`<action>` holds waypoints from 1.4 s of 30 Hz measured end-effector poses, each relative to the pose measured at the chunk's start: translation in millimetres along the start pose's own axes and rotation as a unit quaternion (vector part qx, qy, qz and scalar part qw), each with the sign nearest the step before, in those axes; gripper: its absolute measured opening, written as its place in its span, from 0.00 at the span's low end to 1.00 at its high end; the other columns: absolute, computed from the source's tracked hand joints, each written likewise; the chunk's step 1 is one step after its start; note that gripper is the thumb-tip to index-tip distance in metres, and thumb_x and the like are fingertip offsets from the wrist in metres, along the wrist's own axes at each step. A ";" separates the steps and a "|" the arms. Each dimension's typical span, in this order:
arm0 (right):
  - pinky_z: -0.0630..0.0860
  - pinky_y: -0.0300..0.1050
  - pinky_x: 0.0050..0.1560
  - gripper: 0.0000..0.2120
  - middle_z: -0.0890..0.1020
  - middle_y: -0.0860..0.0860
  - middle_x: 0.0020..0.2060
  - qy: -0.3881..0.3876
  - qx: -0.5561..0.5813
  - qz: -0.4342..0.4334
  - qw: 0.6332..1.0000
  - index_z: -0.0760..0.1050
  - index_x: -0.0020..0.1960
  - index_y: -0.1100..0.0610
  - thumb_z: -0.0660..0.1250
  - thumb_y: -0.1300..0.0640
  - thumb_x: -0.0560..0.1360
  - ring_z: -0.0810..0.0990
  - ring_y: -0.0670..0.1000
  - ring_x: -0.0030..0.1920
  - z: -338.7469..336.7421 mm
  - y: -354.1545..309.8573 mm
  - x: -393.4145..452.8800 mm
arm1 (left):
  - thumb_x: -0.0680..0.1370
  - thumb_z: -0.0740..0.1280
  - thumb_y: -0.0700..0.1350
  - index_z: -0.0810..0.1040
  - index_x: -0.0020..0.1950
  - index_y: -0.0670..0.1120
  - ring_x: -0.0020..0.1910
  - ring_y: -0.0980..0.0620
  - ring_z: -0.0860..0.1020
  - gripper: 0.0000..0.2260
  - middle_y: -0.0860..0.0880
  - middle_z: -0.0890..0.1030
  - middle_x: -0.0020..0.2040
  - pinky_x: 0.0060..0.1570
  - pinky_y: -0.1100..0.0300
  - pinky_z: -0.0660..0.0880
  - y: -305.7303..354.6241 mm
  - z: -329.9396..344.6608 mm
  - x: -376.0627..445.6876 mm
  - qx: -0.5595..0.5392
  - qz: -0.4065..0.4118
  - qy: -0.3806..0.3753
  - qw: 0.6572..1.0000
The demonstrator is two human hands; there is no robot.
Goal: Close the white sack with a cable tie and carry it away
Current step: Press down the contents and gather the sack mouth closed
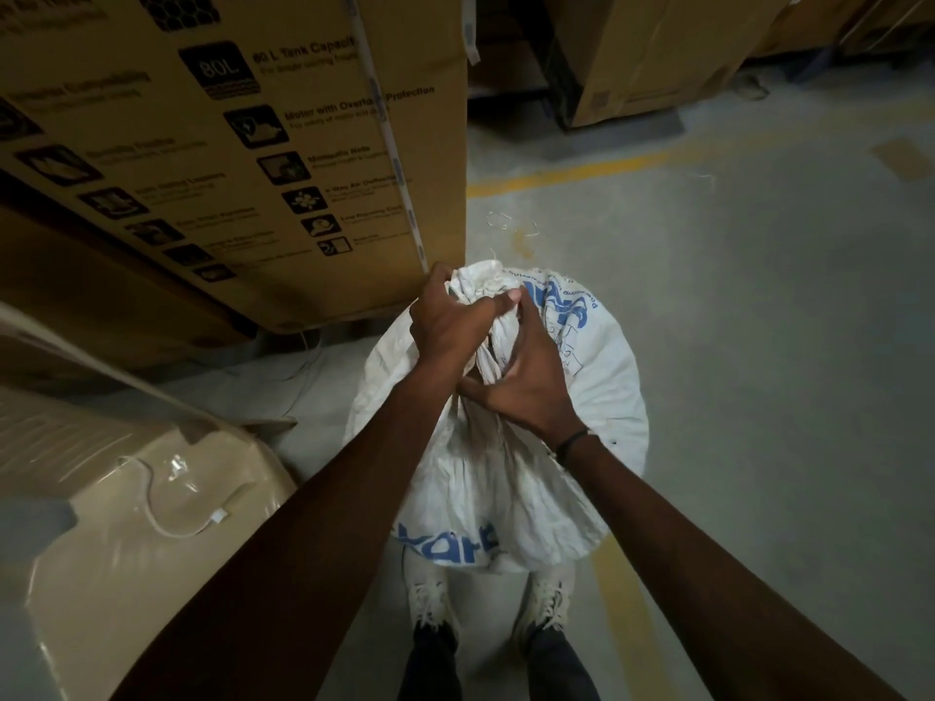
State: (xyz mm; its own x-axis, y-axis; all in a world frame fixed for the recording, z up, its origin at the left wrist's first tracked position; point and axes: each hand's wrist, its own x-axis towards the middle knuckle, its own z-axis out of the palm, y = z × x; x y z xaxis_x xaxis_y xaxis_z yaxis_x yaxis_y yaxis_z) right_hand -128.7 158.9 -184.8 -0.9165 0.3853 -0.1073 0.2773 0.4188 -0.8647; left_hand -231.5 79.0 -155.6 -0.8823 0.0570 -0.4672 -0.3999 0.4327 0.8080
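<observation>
A full white sack (597, 392) with blue print stands upright on the floor in front of my feet. Its mouth is gathered and twisted into a neck (485, 290) at the top. My left hand (445, 326) is shut on the upper part of that neck, thumb pressed across it. Just below, my right hand (526, 382) wraps the twisted neck from the right, a dark band on its wrist. No cable tie is visible; my hands hide the middle of the neck.
A tall printed cardboard box (243, 144) stands close on the left, touching distance from the sack. A beige wrapped appliance (152, 523) with a white cable sits at lower left. More cartons (657, 53) stand at the back. Grey floor with yellow lines (571, 174) stretches right.
</observation>
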 end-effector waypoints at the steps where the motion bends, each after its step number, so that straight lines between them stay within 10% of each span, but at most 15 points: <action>1: 0.73 0.47 0.77 0.61 0.78 0.52 0.75 0.023 -0.008 -0.005 1.000 0.60 0.84 0.58 0.86 0.41 0.61 0.76 0.49 0.76 4.4 -3.8 -4.1 | 0.52 0.79 0.68 0.77 0.55 0.54 0.52 0.49 0.85 0.36 0.55 0.86 0.52 0.57 0.47 0.82 4.7 -1.2 -4.0 0.005 -0.010 -0.006 1.000; 5: 0.78 0.43 0.65 0.55 0.83 0.45 0.65 0.084 -0.015 0.026 0.996 0.67 0.80 0.54 0.86 0.42 0.60 0.82 0.45 0.64 12.8 -19.4 -2.9 | 0.60 0.78 0.70 0.68 0.73 0.47 0.61 0.43 0.83 0.49 0.47 0.82 0.65 0.63 0.46 0.80 20.7 -4.5 -13.0 0.058 -0.040 -0.052 0.996; 8: 0.70 0.28 0.59 0.51 0.82 0.44 0.65 0.041 0.013 0.047 0.998 0.72 0.77 0.51 0.90 0.43 0.59 0.79 0.42 0.65 11.5 -25.4 10.4 | 0.77 0.71 0.64 0.63 0.79 0.40 0.59 0.44 0.82 0.40 0.44 0.80 0.66 0.55 0.53 0.79 39.7 -17.0 -11.8 0.000 -0.112 -0.132 0.985; 13: 0.81 0.42 0.59 0.47 0.87 0.44 0.57 -0.003 0.043 0.112 0.993 0.80 0.65 0.48 0.85 0.34 0.50 0.86 0.45 0.58 10.4 -29.9 29.1 | 0.78 0.66 0.48 0.82 0.50 0.40 0.44 0.43 0.82 0.12 0.40 0.84 0.47 0.63 0.50 0.77 53.9 -42.7 -5.5 -0.174 -0.191 -0.273 0.927; 17: 0.79 0.33 0.46 0.25 0.89 0.44 0.45 -0.027 0.081 0.150 0.985 0.86 0.54 0.52 0.91 0.54 0.60 0.84 0.37 0.43 0.2 -21.7 37.3 | 0.80 0.69 0.39 0.80 0.50 0.45 0.50 0.49 0.80 0.03 0.47 0.84 0.51 0.56 0.55 0.77 60.4 -66.7 -0.4 0.038 -0.094 -0.351 0.931; 24: 0.84 0.45 0.57 0.27 0.89 0.51 0.53 -0.174 0.093 0.093 0.976 0.83 0.63 0.62 0.86 0.66 0.65 0.88 0.45 0.50 -20.8 -6.2 46.4 | 0.59 0.87 0.57 0.59 0.80 0.58 0.70 0.51 0.71 0.57 0.49 0.69 0.76 0.63 0.60 0.71 50.6 -85.8 10.3 0.316 0.169 -0.303 0.883; 28: 0.84 0.42 0.60 0.27 0.90 0.52 0.56 -0.238 0.094 0.090 0.963 0.84 0.63 0.63 0.85 0.70 0.66 0.88 0.47 0.56 -31.2 -5.6 47.6 | 0.60 0.85 0.62 0.79 0.64 0.59 0.58 0.55 0.81 0.34 0.56 0.84 0.59 0.60 0.54 0.80 39.6 -73.9 12.3 0.294 0.255 -0.293 0.874; 33: 0.85 0.52 0.64 0.28 0.89 0.59 0.58 -0.198 0.096 0.083 0.972 0.84 0.62 0.64 0.87 0.68 0.64 0.88 0.51 0.58 -24.9 -1.2 40.6 | 0.63 0.81 0.61 0.82 0.49 0.56 0.47 0.51 0.81 0.19 0.58 0.82 0.43 0.51 0.56 0.76 27.5 -52.0 19.1 0.315 0.313 -0.201 0.873; 38: 0.75 0.46 0.75 0.55 0.82 0.50 0.70 -0.001 0.008 0.040 0.999 0.72 0.77 0.57 0.91 0.43 0.56 0.81 0.48 0.70 -9.5 0.1 19.3 | 0.56 0.74 0.66 0.79 0.45 0.49 0.49 0.47 0.81 0.27 0.50 0.84 0.48 0.42 0.58 0.72 31.1 -35.1 24.5 0.277 0.171 -0.092 0.941; 42: 0.77 0.46 0.71 0.51 0.84 0.46 0.66 0.093 0.006 -0.017 0.995 0.73 0.72 0.46 0.85 0.29 0.55 0.82 0.46 0.68 19.0 -11.0 -5.9 | 0.55 0.73 0.69 0.85 0.55 0.48 0.54 0.48 0.84 0.36 0.50 0.85 0.54 0.38 0.61 0.71 39.3 -20.1 23.9 0.247 0.028 -0.087 0.965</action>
State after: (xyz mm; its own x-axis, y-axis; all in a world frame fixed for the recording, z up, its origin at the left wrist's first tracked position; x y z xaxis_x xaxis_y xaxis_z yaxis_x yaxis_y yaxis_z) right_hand -131.9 136.4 -183.9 -0.8553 0.5179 0.0137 0.2429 0.4242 -0.8724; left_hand -273.3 79.3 -127.8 -0.8266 0.2243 -0.5161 -0.1485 0.7977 0.5845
